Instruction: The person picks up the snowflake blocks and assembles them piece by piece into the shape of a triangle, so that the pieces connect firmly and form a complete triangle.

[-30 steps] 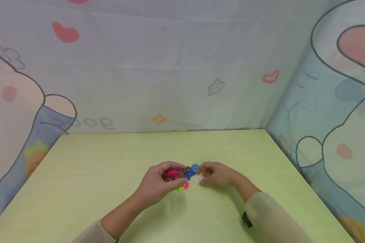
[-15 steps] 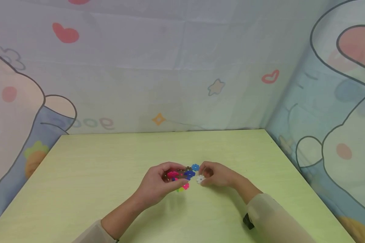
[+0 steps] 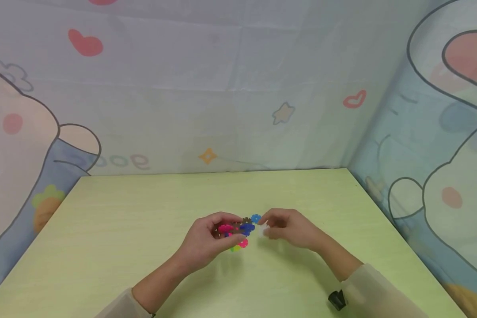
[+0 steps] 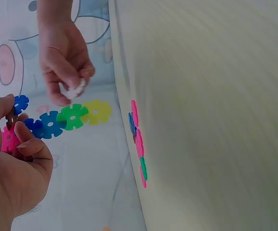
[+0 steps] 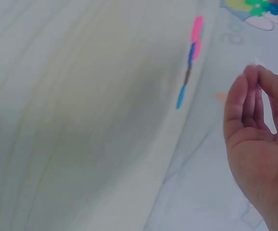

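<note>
My left hand (image 3: 206,240) holds a joined string of flower-shaped plastic discs between thumb and fingers. In the left wrist view, blue and pink discs are at the fingers, and blue, green (image 4: 72,117) and yellow (image 4: 98,112) ones hang from the hand toward the table. To its right, my right hand (image 3: 296,227) pinches a single white flower-shaped disc (image 4: 76,90) at its fingertips, apart from the string. Fingers partly cover the white disc. Below the hands lies a row of pink, blue, brown and green discs (image 4: 139,143) on the tabletop.
The pale yellow-green table (image 3: 143,212) is bordered at the back and sides by cloth (image 3: 175,110) printed with cartoon animals and hearts. A light blue disc (image 3: 256,218) and a brown disc (image 3: 247,220) show between the hands. A black strap (image 3: 337,300) hangs by the right sleeve.
The right hand has turned and shifted slightly right with the white disc, its forearm and sleeve swinging outward to the right. The left hand keeps its place and hold.
</note>
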`<state>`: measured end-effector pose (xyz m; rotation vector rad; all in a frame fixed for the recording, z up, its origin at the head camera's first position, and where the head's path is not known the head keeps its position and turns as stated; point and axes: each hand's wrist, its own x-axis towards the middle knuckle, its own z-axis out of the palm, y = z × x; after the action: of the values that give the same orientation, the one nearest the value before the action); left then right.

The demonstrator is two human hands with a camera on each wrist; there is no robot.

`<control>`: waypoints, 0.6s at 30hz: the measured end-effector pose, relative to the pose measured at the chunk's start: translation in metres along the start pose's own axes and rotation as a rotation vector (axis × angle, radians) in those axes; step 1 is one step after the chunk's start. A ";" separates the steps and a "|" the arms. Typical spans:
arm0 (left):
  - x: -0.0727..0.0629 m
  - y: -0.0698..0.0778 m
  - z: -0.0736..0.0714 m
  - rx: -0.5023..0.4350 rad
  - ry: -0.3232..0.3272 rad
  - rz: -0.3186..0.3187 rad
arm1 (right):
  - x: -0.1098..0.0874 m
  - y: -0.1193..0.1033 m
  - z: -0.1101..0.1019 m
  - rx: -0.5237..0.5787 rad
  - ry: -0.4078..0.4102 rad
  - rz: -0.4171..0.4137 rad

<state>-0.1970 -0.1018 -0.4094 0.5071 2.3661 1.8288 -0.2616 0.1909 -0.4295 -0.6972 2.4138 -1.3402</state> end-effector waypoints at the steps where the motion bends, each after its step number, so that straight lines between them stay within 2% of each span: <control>1: 0.000 0.000 0.000 0.000 0.001 0.000 | -0.003 -0.004 -0.001 0.047 0.006 0.007; 4: 0.000 0.001 0.000 0.000 0.000 -0.001 | -0.011 -0.016 -0.002 0.195 0.023 0.028; 8: 0.000 0.001 0.000 0.005 0.003 -0.010 | -0.022 -0.030 -0.003 0.336 0.041 0.039; 12: 0.000 0.001 0.000 0.018 0.008 -0.011 | -0.026 -0.038 -0.001 0.404 0.033 0.042; 18: 0.001 0.001 0.001 0.031 0.012 0.002 | -0.026 -0.043 0.005 0.440 0.035 0.037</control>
<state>-0.1976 -0.0999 -0.4084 0.5039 2.4060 1.8038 -0.2262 0.1822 -0.3947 -0.5079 2.0337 -1.7956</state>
